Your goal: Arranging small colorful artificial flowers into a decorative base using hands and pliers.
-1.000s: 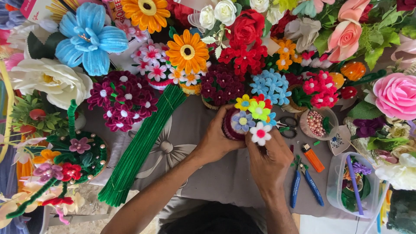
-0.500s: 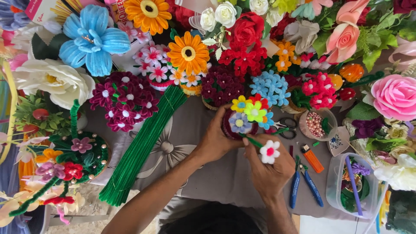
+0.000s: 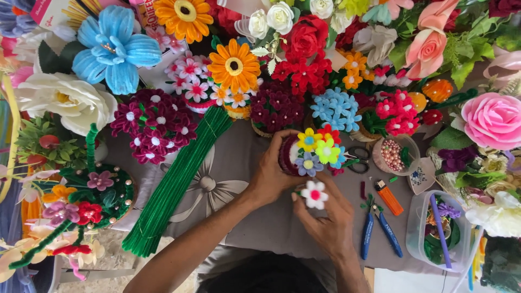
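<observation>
White flower (image 3: 314,194) pinched by right hand (image 3: 324,220).

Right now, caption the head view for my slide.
Left hand steadies a small pot of pipe-cleaner flowers; right hand holds a white flower with red centre beside it.

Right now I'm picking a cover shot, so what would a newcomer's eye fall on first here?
Probably the two hands at centre: the left hand cups a small pot of mixed flowers, and the right hand pinches a white flower just below it. Next, the big blue flower at upper left and the green stems lying slantwise.
</observation>
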